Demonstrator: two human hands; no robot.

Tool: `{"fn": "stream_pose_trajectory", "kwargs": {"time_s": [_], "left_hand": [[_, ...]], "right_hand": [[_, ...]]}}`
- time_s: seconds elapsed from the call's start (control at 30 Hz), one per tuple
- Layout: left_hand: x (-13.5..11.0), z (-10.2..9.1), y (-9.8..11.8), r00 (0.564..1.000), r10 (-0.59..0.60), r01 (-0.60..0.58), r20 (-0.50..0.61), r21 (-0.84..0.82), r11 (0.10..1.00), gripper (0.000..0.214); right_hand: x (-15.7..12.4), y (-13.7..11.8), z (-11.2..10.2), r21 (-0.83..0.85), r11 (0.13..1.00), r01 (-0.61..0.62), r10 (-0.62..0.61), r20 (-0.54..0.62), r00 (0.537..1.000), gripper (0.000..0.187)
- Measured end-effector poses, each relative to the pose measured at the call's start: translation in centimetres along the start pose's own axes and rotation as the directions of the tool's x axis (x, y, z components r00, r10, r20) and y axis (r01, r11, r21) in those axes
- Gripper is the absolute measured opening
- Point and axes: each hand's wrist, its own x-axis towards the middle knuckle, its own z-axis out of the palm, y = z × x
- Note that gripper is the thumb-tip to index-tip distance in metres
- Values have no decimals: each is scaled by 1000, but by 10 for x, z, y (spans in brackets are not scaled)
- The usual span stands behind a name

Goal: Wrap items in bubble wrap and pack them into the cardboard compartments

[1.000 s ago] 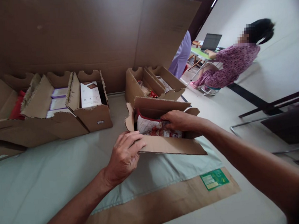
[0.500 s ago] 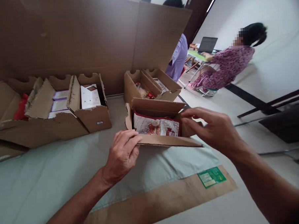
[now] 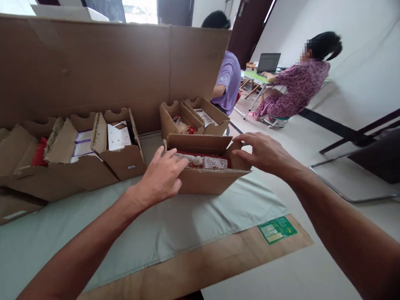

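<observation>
Your left hand (image 3: 163,171) lies at the left end of an open cardboard box (image 3: 201,181), its fingers loosely spread over the rim; you cannot tell from here whether they press or grip it. Your right hand (image 3: 261,151) is at the box's other end, thumb and forefinger parted by the end wall, and whether they pinch the cardboard cannot be told.

The box stands upright on a pale green cloth (image 3: 130,232), with a red-edged white packet (image 3: 215,162) inside, between your hands. The packet's print is too small and foreshortened to read.

Behind it, a divided carton (image 3: 163,118) holds a white package (image 3: 205,117) with large dark letters, not clear enough to spell out, beside something wrapped in clear and red (image 3: 185,125). To your left, a bin with a white box (image 3: 119,136) carries a small white label (image 3: 131,166) on its front; its dark marks are illegible. White packs with purple edges (image 3: 83,142) and a red item (image 3: 39,152) sit farther left. On the brown board (image 3: 221,259) nearest you, a green label (image 3: 278,229) has a pale panel of fine, unreadable text.
</observation>
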Motion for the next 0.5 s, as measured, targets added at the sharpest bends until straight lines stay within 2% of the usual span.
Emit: {"fn": "stream_pose_trajectory", "kwargs": {"time_s": [0.07,0.13,0.2,0.27,0.33,0.43,0.5], "left_hand": [[0,4,-3,999,-23,23,37,5,1000,37],[-1,6,-4,998,-30,30,46,9,1000,29],[-2,5,-5,997,-21,21,73,5,1000,22],[-1,1,-7,993,-11,12,115,-8,1000,19],[2,-4,-9,985,-2,5,174,-15,1000,18],[9,-11,-10,967,2,-10,255,28,1000,18],[12,-15,-9,959,0,-21,282,71,997,18]], "right_hand": [[13,9,4,20,999,-44,43,60,997,49],[22,18,7,184,978,-98,69,155,986,59],[24,25,7,398,897,-193,118,206,971,65],[23,30,5,549,796,-254,166,206,964,68],[22,30,5,614,750,-244,148,205,968,62],[24,23,10,615,764,-195,59,235,970,31],[26,16,12,592,780,-200,73,231,970,17]]}}
